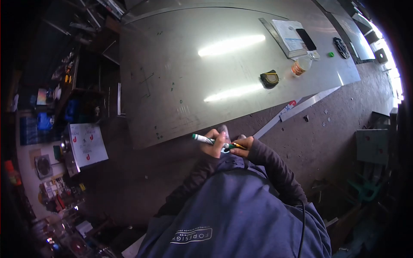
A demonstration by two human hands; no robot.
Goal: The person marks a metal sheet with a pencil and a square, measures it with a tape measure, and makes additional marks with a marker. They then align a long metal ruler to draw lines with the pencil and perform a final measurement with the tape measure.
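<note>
Just off the near edge of the sheet-metal table, both my hands are close together in front of my body. My left hand is closed around a white and green marker, whose green end points out to the left. Close beside it, my right hand pinches a thin green and yellow-orange stick-like thing. Its kind is too small to make out. The inner ends of the two things overlap in this view.
On the metal table lie a tape measure, a plastic bottle, papers, a steel ruler and a phone. Metal strips lie beyond its near edge. Cluttered shelving stands at left.
</note>
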